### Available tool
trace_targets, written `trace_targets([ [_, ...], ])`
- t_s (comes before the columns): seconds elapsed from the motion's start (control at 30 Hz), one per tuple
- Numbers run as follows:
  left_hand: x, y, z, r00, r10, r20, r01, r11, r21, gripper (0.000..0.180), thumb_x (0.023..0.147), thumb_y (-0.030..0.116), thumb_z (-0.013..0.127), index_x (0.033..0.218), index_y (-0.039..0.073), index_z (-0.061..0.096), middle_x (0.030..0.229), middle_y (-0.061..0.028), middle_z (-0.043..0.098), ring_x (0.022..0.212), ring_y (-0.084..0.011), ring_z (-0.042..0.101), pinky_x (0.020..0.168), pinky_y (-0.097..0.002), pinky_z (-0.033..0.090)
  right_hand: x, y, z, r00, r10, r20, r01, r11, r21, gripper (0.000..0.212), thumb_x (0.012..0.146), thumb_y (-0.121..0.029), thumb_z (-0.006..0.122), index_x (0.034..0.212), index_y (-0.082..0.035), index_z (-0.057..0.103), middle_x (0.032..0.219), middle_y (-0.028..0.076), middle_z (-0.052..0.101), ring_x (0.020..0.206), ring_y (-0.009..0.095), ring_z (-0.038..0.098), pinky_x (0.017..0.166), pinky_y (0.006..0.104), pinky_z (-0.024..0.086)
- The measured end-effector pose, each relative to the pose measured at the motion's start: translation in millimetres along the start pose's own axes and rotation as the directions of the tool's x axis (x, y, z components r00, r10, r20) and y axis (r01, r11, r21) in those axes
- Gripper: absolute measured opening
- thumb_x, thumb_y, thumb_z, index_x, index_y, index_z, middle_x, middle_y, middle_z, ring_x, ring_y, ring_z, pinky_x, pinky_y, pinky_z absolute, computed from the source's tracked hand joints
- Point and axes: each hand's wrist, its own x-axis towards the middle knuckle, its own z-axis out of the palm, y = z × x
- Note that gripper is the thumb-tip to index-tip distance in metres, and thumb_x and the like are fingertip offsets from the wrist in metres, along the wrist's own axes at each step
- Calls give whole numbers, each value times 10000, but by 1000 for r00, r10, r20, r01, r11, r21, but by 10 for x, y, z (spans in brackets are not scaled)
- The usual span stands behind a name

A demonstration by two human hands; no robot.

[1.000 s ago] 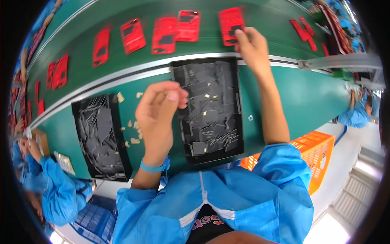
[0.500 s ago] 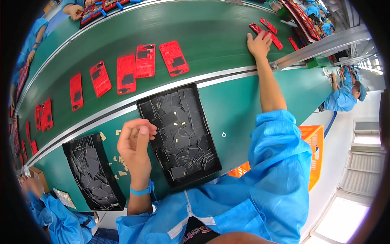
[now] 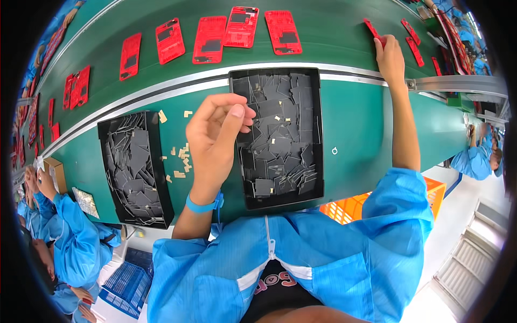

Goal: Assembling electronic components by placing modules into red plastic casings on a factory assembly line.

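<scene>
The right hand [image 3: 392,63] pinched a flat red plastic panel [image 3: 370,26] ahead, seemingly picking up; next called for a steady grip. The left hand [image 3: 214,137] curled loosely, contents unclear.

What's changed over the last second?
The right hand let go of one red panel, reached right and now grips a second panel, pulled left, away from the red pieces at far right. The left hand stays by the right tray; both trays stayed put.
</scene>
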Motion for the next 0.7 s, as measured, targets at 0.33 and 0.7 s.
trace_targets([
  [0.33,-94,14,126,969,-29,244,52,995,-88,516,1070,153,528,1514,-35,346,1397,-220,577,1293,-284,590,1033,-389,511,-548,-2474,-1187,783,-528,-329,621,626,472,255,768,-83,794,979,-27,662,905,72,686,658,234,639,553,335,543],
  [0.7,-23,156,12,994,-110,14,109,943,-314,418,1104,215,385,1427,-42,445,1265,-310,640,1092,-419,703,955,-488,587,-617,-2644,-1252,897,-428,109,230,663,712,265,844,-40,768,1091,22,693,1082,142,663,899,286,673,769,358,559],
])
